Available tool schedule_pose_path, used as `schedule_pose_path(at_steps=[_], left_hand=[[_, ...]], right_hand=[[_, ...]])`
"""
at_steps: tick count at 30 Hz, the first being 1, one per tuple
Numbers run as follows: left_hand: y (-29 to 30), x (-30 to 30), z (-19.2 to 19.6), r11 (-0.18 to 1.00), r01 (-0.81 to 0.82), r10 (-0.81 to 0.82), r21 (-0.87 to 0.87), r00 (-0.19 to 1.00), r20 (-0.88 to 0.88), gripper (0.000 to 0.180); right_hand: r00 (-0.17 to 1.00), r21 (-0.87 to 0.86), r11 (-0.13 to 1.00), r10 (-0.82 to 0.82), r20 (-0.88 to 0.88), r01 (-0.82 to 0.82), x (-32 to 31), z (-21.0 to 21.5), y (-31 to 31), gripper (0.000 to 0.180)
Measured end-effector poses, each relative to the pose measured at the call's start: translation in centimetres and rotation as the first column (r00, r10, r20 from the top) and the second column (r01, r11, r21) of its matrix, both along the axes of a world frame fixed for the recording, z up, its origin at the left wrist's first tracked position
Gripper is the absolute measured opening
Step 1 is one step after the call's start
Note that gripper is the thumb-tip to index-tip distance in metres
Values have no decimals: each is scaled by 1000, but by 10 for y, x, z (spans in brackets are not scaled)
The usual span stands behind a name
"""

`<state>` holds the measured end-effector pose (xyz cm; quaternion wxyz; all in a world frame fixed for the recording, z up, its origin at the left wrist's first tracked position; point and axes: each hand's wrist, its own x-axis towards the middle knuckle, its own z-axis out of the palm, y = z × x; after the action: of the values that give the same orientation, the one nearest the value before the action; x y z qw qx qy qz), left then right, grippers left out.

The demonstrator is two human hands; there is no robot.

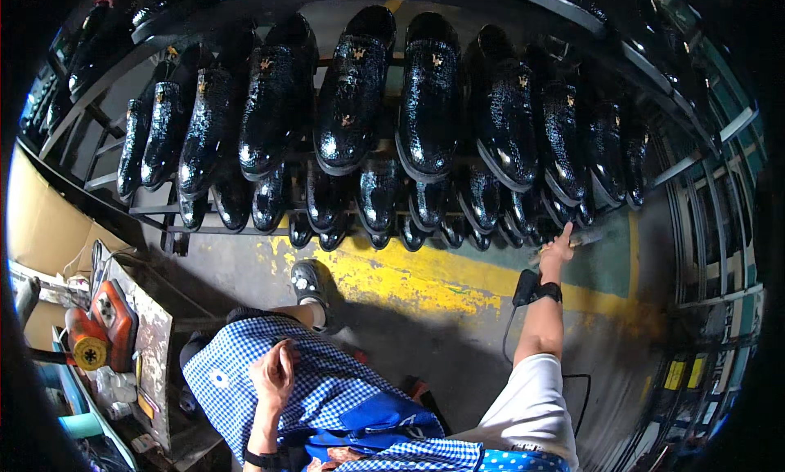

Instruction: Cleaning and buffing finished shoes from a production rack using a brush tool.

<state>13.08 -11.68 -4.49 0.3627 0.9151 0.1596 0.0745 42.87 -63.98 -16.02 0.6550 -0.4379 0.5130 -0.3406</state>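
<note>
1. Resting on the near knee, the left hand point(274, 374) is lying loosely curled against blue checked fabric point(245, 366), its grip closing on nothing.
2. Reaching far to the right, the right hand point(560, 247) is stretching toward the lowest row of shoes; its grip is wrapping a thin pale stick-like tool point(582, 240), though the fingers are too small to tell more.
3. A black band with a small device point(536, 290) is sitting on the right wrist, and a thin cable is hanging from it toward the floor.
4. A black shoe on the person's foot point(309, 282) is standing on the yellow painted patch of the floor point(409, 280), left of the right arm.
5. An orange power tool point(102, 325) is lying at the near left, beside a worn board.
6. A metal rack point(155, 214) is filling the far side, carrying rows of glossy black shoes point(352, 88) tilted toes down, with the tool's tip ending just beside the lowest right pairs.
</note>
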Motion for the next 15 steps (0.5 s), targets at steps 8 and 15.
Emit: schedule_pose_path(at_steps=[8,15], left_hand=[[-5,9,-5,992,52,-54,112,999,8,19],[0,1,-1,993,10,-11,121,1000,5,13]], right_hand=[[924,319,869,374,78,-378,33,10,-56,64],[948,222,923,289,135,-313,-22,12,6,40]])
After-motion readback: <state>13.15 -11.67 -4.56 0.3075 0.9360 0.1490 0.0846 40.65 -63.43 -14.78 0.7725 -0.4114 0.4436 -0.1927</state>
